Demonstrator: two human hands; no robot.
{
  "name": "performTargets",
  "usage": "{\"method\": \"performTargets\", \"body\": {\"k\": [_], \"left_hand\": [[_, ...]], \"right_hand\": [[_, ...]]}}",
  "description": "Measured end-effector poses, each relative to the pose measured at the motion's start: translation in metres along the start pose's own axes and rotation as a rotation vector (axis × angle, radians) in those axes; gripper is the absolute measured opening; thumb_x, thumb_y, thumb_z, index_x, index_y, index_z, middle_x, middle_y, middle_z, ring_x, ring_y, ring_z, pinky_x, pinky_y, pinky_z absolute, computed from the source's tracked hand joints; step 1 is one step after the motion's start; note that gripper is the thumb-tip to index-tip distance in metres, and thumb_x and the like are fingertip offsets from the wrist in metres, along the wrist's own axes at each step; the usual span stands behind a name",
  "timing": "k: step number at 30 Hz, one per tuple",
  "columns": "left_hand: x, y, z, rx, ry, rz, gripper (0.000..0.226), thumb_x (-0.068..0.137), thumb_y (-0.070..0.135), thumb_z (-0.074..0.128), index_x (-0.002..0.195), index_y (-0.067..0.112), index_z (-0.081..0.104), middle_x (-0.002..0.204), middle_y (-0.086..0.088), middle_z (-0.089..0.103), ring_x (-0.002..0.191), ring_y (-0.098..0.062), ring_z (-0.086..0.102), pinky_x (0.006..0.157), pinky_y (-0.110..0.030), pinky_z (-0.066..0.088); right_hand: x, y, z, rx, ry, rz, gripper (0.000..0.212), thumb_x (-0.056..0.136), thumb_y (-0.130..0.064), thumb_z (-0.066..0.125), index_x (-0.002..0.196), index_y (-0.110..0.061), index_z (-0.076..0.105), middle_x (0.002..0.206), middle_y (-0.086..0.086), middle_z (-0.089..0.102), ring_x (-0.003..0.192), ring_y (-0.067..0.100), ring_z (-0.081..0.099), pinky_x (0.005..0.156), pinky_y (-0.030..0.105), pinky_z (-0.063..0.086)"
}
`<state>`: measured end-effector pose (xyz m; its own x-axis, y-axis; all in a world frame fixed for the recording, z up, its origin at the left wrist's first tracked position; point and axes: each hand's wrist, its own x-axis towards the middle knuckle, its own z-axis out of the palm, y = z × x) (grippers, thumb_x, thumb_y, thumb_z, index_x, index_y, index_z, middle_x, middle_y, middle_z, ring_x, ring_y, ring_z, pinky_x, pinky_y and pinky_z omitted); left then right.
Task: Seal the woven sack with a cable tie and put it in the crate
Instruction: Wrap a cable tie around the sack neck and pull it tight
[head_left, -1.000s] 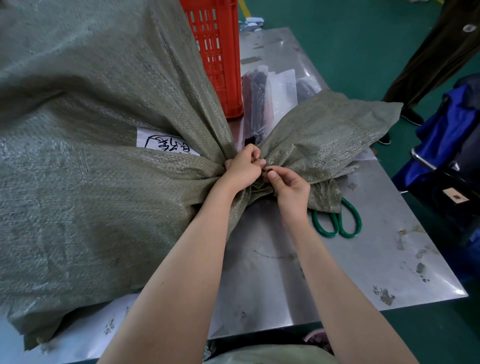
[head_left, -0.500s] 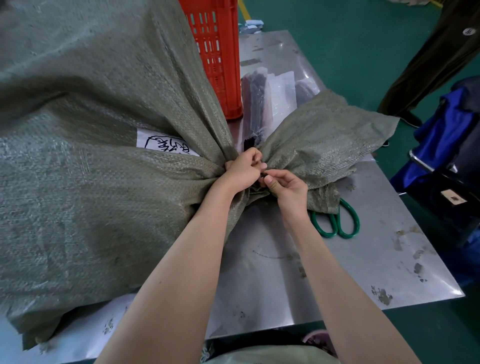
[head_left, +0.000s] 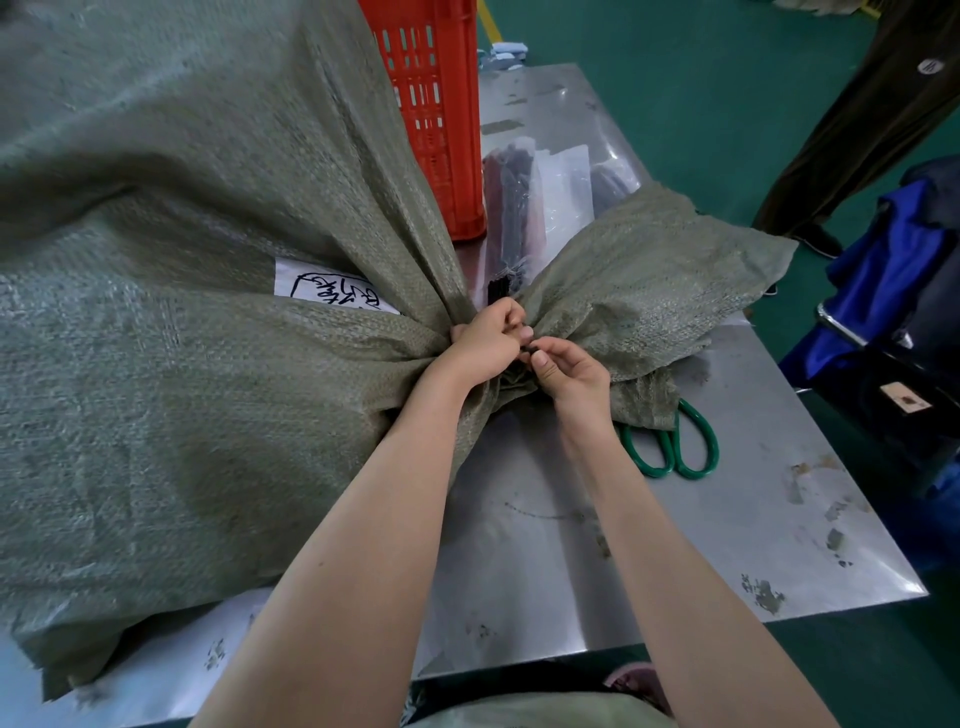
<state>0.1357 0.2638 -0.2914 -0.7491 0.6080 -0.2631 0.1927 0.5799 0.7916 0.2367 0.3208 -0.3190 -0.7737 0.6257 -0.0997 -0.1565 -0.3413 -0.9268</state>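
Note:
A big grey-green woven sack (head_left: 171, 374) lies on the metal table (head_left: 727, 509), with a white handwritten label (head_left: 332, 288) on it. Its mouth is bunched into a neck, and the loose flap (head_left: 639, 291) fans out to the right. My left hand (head_left: 488, 345) is clenched around that neck, and a black cable tie (head_left: 497, 291) sticks up above the fist. My right hand (head_left: 569, 374) pinches the tie's other end right beside the left fingers. The red slatted crate (head_left: 441, 114) stands behind the sack.
Green-handled scissors (head_left: 675, 449) lie on the table, partly under the sack's flap. Clear plastic bags with dark contents (head_left: 524, 192) lie beside the crate. A person's dark trouser leg (head_left: 862, 130) stands at the far right on the green floor, near blue fabric (head_left: 883, 270).
My right hand has shifted slightly up and toward the left hand's fingertips at the neck. More of the tie's black end shows above the left fist.

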Motion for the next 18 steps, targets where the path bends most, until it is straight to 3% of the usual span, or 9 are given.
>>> {"method": "performTargets", "body": {"k": [4,8,11,13,18], "left_hand": [[-0.0006,0.0012,-0.0007,-0.019,0.012,-0.006,0.034,0.091,0.016,0.047,0.062,0.024,0.031,0.064,0.01,0.044,0.098,-0.027,0.046,0.103,-0.044,0.036],[-0.0001,-0.0001,-0.0011,-0.051,-0.022,-0.002,0.025,0.08,0.026,0.047,0.057,0.032,0.039,0.065,0.009,0.042,0.094,-0.027,0.039,0.101,-0.052,0.038],[-0.0001,0.0003,0.0005,0.007,-0.03,-0.019,0.029,0.086,0.023,0.045,0.059,0.03,0.036,0.071,0.006,0.043,0.101,-0.03,0.044,0.099,-0.038,0.039],[-0.0012,-0.0006,0.0011,0.055,-0.013,-0.015,0.033,0.091,0.017,0.043,0.062,0.025,0.03,0.072,0.006,0.042,0.103,-0.027,0.042,0.088,-0.027,0.03],[-0.004,-0.0004,0.0005,0.094,-0.007,0.005,0.035,0.092,0.016,0.044,0.062,0.023,0.028,0.069,0.008,0.039,0.098,-0.021,0.036,0.089,-0.029,0.029]], "right_hand": [[0.0007,-0.0007,0.0007,0.001,-0.001,0.001,0.028,0.087,0.013,0.049,0.078,-0.012,0.058,0.057,-0.013,0.071,0.061,-0.006,0.067,0.068,0.007,0.051],[0.0015,-0.0013,0.0008,0.015,0.008,0.008,0.027,0.085,0.014,0.05,0.077,-0.011,0.059,0.057,-0.012,0.071,0.06,-0.005,0.067,0.068,0.007,0.052],[0.0012,-0.0017,0.0007,0.021,0.003,0.016,0.027,0.085,0.015,0.049,0.076,-0.009,0.059,0.056,-0.012,0.071,0.058,-0.005,0.067,0.067,0.007,0.052],[0.0005,-0.0013,0.0003,0.024,0.005,0.021,0.027,0.085,0.015,0.049,0.077,-0.009,0.059,0.056,-0.013,0.071,0.057,-0.004,0.067,0.067,0.007,0.052],[0.001,0.0014,-0.0006,-0.012,0.037,0.031,0.023,0.084,0.011,0.055,0.078,-0.01,0.062,0.057,-0.014,0.071,0.059,-0.006,0.065,0.069,0.008,0.052]]}}
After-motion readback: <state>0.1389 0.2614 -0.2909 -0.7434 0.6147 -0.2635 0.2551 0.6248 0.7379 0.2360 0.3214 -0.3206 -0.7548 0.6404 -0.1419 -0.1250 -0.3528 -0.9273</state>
